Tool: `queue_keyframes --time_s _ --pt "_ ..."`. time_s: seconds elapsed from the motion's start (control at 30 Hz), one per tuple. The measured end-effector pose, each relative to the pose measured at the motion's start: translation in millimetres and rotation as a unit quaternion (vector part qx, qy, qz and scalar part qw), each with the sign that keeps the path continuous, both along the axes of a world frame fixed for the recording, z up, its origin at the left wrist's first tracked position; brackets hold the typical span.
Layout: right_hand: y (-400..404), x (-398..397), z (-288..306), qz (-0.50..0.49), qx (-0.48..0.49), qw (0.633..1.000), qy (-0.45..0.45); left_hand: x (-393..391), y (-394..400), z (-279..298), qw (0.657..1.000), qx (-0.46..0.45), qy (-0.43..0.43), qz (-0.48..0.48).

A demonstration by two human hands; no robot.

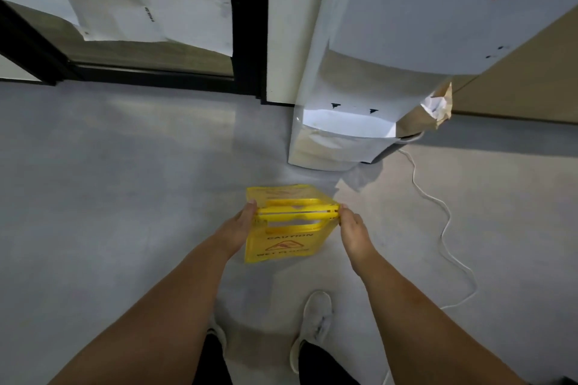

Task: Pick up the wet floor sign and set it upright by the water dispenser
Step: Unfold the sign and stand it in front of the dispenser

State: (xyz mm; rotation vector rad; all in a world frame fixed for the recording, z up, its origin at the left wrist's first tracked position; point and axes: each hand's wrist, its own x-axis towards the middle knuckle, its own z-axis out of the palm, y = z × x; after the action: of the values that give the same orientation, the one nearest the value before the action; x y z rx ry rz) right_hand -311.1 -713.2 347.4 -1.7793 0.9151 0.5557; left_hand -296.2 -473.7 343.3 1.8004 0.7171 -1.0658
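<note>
The yellow wet floor sign (286, 242) stands spread like a tent on the grey floor, its hinged top edge facing me, with "CAUTION" and a slip symbol on the near panel. My left hand (240, 226) grips the left end of that top edge. At the right end, my right hand (353, 230) pinches the same edge. The white water dispenser (391, 40) rises just beyond the sign, up and to the right, a short gap of floor between them.
A white power cord (444, 228) snakes over the floor right of the sign. A brown paper bag (431, 116) leans by the dispenser's right side. A black-framed glass door (247, 25) covered with white paper stands at the back left. My white shoes (316, 319) are below the sign.
</note>
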Motion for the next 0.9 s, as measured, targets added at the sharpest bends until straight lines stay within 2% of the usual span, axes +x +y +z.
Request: queue_keyframes --time_s 0.27,0.43,0.57,0.77,0.9 --pt "-85.2 -13.4 -19.2 -0.048 -0.021 0.999 0.008 0.4 -90.0 -16.0 1.000 -0.021 0.017 -0.011" --pt "-109.9 -11.7 -25.5 -0.080 -0.010 0.997 -0.018 11.4 -119.3 -14.0 0.998 -0.053 0.012 -0.044" --pt "-119.5 -7.4 -25.3 -0.073 -0.012 0.997 -0.029 9.8 -136.8 -12.1 0.997 -0.073 0.000 -0.032" --pt "-130.4 -3.2 -25.1 -0.049 -0.058 0.996 -0.053 10.2 -154.5 -10.5 0.996 -0.028 -0.061 -0.057" --pt "-134.7 0.1 -27.5 0.009 -0.080 0.995 -0.051 15.8 -164.4 -8.7 0.994 0.025 -0.101 -0.041"
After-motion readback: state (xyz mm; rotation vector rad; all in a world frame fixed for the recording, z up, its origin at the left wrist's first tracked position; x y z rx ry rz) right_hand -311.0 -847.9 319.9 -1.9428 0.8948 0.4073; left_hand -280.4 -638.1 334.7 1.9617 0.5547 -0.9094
